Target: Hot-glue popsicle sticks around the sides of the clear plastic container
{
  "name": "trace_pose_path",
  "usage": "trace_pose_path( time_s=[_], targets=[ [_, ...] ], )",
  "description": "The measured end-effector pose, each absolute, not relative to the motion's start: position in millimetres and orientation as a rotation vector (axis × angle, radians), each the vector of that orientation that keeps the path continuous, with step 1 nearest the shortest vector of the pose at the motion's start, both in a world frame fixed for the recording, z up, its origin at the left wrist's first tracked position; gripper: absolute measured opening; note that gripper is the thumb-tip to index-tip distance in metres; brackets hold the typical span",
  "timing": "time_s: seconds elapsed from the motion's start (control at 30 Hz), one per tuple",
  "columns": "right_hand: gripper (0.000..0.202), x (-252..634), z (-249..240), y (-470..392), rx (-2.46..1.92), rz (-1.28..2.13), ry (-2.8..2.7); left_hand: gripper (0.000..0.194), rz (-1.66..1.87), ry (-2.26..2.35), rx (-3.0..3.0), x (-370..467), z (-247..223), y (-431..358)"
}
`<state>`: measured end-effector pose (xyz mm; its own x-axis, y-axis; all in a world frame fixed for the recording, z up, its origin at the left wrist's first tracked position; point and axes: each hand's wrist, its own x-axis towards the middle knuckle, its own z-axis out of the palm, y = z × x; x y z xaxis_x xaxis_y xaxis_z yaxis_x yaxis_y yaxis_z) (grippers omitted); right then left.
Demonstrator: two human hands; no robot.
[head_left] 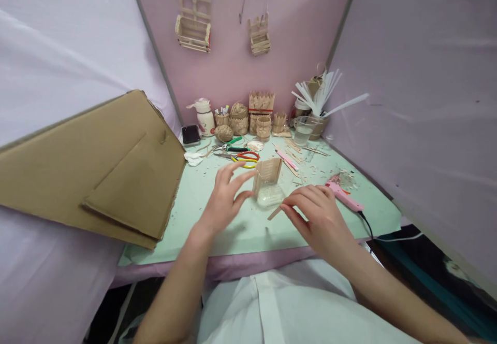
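A clear plastic box (271,195) sits mid-table, with upright wooden craft-stick panels (268,170) along its back and left side. My left hand (225,197) is beside it with fingers spread; a fingertip is close to the left panel, and I cannot tell if it touches. Between the thumb and fingers of my right hand (316,214) is a short flat wooden craft stick (274,212), slanting down to the left in front of the box. A pink hot glue gun (345,197) lies to the right of that hand.
Scissors (246,158), green-handled pliers (233,147), a pink cutter (287,160) and a cup of water (303,131) are behind the box. Several stick-covered pots (239,122) line the wall. Cardboard sheets (128,178) lean at left; a black cord (367,223) hangs off the right edge.
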<state>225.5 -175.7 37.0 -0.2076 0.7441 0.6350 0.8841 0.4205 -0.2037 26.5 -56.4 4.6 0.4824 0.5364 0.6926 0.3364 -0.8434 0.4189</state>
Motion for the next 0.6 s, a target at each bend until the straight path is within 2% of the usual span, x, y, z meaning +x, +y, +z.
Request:
trace_pose_path(
  time_s=[0.1,0.2,0.37,0.6],
  targets=[
    [0.015,237,37,-175,-1.383,-0.259,-1.991,0.048,0.98,0.637,2.661,32,18,-12],
    [0.016,244,35,-172,-1.401,-0.271,-1.985,0.036,0.827,0.512,2.728,47,15,15],
    [0.016,251,27,-165,-1.387,-0.316,-1.95,0.014,0.823,0.477,2.729,63,7,18],
    [0.017,253,14,-150,-1.394,-0.353,-1.947,0.008,0.815,0.504,2.787,68,5,2]
  ],
)
